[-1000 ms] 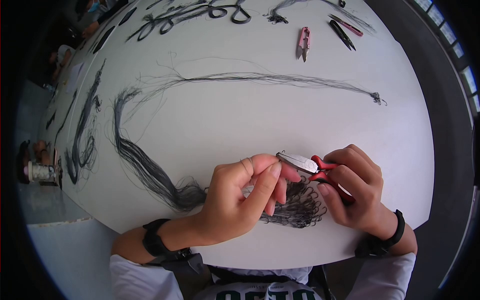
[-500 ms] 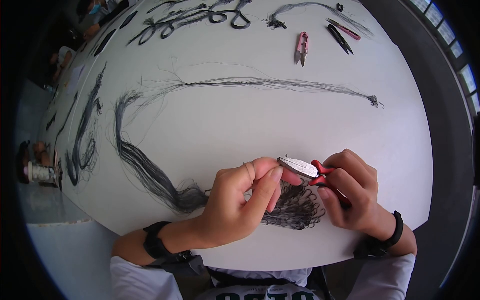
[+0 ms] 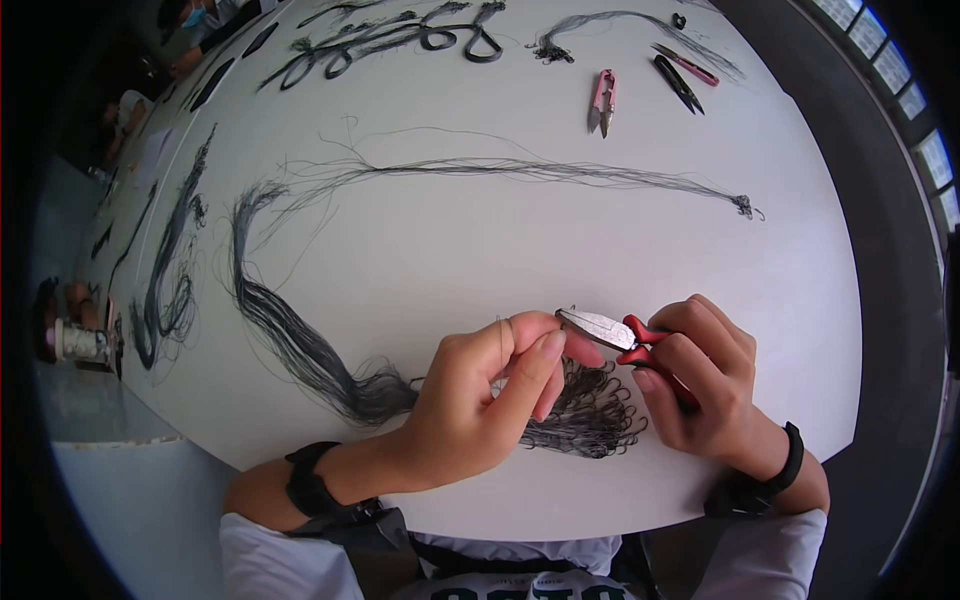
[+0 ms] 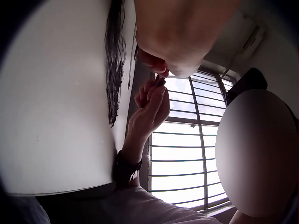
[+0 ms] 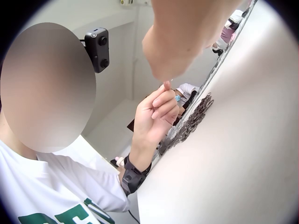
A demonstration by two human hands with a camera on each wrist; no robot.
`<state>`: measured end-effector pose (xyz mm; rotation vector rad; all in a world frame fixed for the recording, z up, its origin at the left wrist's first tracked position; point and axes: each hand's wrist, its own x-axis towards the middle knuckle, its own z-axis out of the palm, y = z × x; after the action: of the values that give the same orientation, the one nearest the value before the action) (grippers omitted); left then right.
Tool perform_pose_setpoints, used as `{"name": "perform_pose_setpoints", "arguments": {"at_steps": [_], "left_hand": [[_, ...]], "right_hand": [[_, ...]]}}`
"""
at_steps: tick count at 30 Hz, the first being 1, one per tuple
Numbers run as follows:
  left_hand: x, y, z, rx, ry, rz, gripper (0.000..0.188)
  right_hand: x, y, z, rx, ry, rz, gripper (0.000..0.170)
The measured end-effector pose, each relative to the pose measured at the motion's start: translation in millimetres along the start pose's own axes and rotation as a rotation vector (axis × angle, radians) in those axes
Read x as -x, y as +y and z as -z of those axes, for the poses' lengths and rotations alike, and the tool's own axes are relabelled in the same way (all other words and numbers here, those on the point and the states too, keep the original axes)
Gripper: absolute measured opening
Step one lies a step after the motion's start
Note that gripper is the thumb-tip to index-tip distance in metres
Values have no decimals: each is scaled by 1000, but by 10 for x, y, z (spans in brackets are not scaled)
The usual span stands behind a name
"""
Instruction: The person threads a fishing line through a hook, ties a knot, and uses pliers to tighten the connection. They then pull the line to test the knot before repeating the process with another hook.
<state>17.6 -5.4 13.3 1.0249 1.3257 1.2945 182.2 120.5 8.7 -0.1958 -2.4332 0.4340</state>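
In the head view the right hand [image 3: 705,375] grips red-handled pliers [image 3: 603,328], their metal jaws pointing left to the other hand's fingertips. The left hand [image 3: 480,395] pinches a small dark piece, too small to make out, between thumb and forefinger at the pliers' tip. A fine thread loops round its forefinger. Under and beside the hands lies a cluster of dark curled hooks [image 3: 600,420], joined to a long bundle of dark strands [image 3: 300,335] that runs up and to the left. In the right wrist view the left hand [image 5: 156,116] has its fingers bent.
A thin strand bundle [image 3: 520,168] crosses the white table [image 3: 500,250] beyond the hands. Farther off lie pink snips [image 3: 602,103], black snips [image 3: 679,85] and looped dark bundles [image 3: 483,45]. A thread spool [image 3: 85,344] stands at the left; other people sit beyond.
Both hands have shifted only slightly, with the pliers staying at the left fingertips. The head view has tilted a little, so the things on the table appear slightly lower.
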Motion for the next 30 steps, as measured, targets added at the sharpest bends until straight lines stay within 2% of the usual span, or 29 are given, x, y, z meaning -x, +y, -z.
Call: {"name": "perform_pose_setpoints", "arguments": {"at_steps": [5, 10, 20, 23, 25, 30], "left_hand": [[-12, -13, 33, 38, -32, -1, 31], [-1, 38, 37, 110, -14, 84, 29], [26, 17, 10, 88, 23, 74, 29], [17, 12, 16, 85, 17, 61, 29], [-5, 23, 23, 66, 18, 52, 29], [-24, 13, 22, 25, 42, 65, 30]], "right_hand": [[8, 8, -15, -7, -2, -12, 22], [-5, -1, -15, 73, 4, 28, 23], [0, -23, -4, 86, -6, 56, 22], [16, -13, -17, 13, -22, 13, 20], [30, -16, -42, -132, -13, -108, 18], [10, -42, -28, -78, -22, -111, 17]]}}
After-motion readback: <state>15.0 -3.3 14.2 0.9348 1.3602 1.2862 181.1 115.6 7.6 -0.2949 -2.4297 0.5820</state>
